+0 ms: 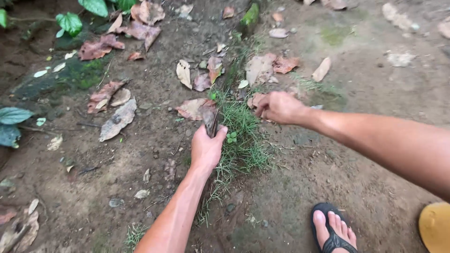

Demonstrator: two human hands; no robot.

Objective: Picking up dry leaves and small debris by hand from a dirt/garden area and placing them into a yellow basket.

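Nearest, a sandalled foot [333, 229]; left hand [206, 147] grips a dark blade [210, 122], right hand [279, 107] fists grass [243, 136].

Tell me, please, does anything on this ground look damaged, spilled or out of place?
Nothing stands out. The left hand grips a dark blade beside the grass tuft, the right hand is closed at its far edge, and dry leaves lie scattered on bare soil.
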